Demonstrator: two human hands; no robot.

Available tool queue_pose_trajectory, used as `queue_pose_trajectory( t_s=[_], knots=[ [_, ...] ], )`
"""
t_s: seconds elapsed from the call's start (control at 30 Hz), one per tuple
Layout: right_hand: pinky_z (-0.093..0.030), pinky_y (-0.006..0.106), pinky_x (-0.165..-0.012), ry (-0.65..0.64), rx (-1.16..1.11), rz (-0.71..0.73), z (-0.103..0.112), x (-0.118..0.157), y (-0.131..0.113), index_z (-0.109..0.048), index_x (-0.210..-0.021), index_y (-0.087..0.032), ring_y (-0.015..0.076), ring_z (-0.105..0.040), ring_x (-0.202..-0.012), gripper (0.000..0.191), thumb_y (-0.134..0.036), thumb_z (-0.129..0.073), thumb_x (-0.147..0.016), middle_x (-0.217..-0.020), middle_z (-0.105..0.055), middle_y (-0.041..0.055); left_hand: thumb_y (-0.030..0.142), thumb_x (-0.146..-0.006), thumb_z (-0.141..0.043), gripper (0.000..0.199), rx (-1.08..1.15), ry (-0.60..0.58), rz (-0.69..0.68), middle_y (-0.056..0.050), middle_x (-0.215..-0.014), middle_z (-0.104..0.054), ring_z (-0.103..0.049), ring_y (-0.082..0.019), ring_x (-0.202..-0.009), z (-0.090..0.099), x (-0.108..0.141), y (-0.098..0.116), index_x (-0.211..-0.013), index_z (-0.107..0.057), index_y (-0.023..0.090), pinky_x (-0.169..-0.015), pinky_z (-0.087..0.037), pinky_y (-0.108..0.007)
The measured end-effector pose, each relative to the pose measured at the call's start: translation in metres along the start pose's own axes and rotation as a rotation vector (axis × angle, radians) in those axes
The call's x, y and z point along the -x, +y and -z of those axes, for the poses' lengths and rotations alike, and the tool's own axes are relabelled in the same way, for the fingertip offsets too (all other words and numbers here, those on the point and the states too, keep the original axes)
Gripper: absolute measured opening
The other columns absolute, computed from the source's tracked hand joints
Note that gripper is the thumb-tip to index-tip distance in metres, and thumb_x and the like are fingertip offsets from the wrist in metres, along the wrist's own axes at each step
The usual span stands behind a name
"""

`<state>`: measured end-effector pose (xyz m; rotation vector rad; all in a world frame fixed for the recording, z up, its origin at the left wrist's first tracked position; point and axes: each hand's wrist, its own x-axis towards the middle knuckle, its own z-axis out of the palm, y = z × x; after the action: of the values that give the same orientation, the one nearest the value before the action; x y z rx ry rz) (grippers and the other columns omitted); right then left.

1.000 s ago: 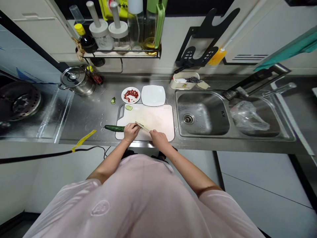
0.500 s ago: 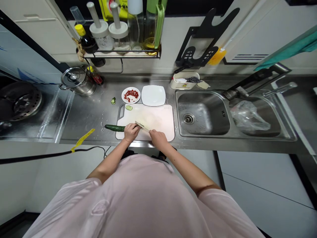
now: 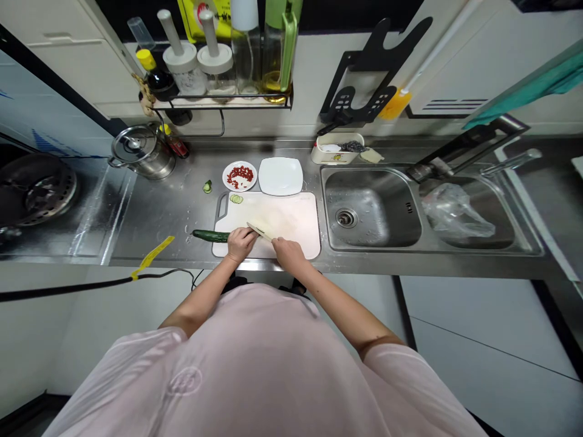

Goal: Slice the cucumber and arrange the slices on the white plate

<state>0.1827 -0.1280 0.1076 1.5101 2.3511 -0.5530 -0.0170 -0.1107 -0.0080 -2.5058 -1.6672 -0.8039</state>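
A dark green cucumber lies across the left part of the white cutting board, one end sticking out past the board's edge. My left hand is closed around its right part, with the fingertips close to the blade. In my right hand is a pale-bladed knife, its blade slanting up and left beside my left fingers. The cut end of the cucumber is hidden by hand and blade. A few thin cucumber slices rest at the board's upper left corner.
Behind the board stand a plate of chopped red pieces and a white square plate. Cucumber scraps lie to the left, near a steel pot. At right is a double sink with a plastic bag.
The whole view has shifted very slightly. Both hands, the knife and the cucumber keep nearly the same places on the board.
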Motion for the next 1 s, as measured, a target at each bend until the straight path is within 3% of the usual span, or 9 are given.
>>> queue_pose_trajectory(
  t_s=[0.67,1.0],
  knots=[
    [-0.045,0.028,-0.072,0.011,-0.005,-0.005,-0.002,-0.009,-0.004,-0.055,-0.103,-0.015,0.0217,-0.065,-0.09,0.024,-0.008,-0.035,-0.091,-0.098,-0.064,0.0119,0.034,-0.089,-0.05,0.021,0.07,-0.047,0.011,-0.006,-0.1,-0.069,-0.058,-0.02,-0.088,0.0,0.002,0.0,-0.097,-0.07,0.029,-0.077,-0.04,-0.036],
    [-0.045,0.028,-0.072,-0.007,-0.02,-0.006,-0.003,-0.009,-0.002,-0.056,-0.102,-0.015,0.0219,-0.065,-0.09,0.025,-0.007,-0.036,-0.09,-0.098,-0.065,0.0118,0.033,-0.089,-0.052,0.02,0.026,-0.001,-0.029,-0.004,-0.1,-0.07,-0.058,-0.019,-0.087,-0.001,0.002,0.0,-0.098,-0.07,0.03,-0.075,-0.04,-0.035]
  ],
)
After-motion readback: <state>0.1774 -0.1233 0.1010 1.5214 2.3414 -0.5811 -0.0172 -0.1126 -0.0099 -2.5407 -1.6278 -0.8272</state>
